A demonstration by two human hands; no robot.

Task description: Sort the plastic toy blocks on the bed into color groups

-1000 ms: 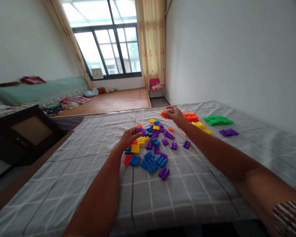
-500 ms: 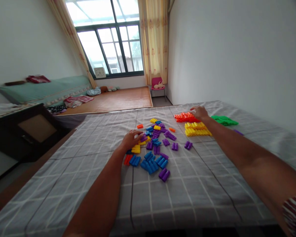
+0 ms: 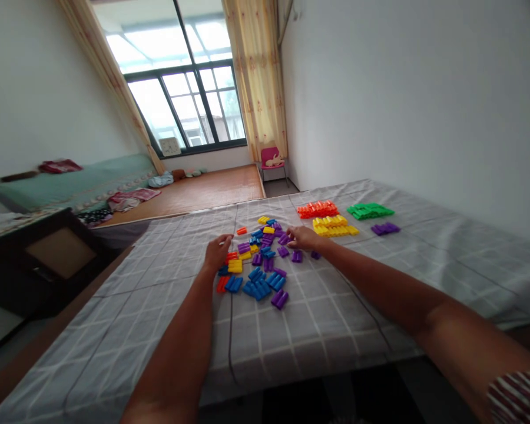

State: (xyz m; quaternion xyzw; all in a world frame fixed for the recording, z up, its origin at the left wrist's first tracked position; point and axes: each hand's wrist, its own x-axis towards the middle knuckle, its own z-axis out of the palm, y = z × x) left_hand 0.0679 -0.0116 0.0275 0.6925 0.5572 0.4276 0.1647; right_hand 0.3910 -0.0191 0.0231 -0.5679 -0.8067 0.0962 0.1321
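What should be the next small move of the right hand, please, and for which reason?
I would probably have the right hand take the purple piece nearest to it: that piece lies among mixed colours, while other purple pieces form their own group near the green pile. Whether the hand grips it, I cannot tell.

Mid-frame, loose pieces [image 3: 268,264] lie spread across the surface [image 3: 135,282], the left hand [image 3: 216,252] at their left edge, the right hand [image 3: 303,238] at their upper right. Farther right I see four groups of pieces [image 3: 334,226], two behind two. Beyond the surface, upper left, lies a low platform [image 3: 216,187], a chair [image 3: 272,158] past its right end; a cabinet [image 3: 44,253] stands at frame left.
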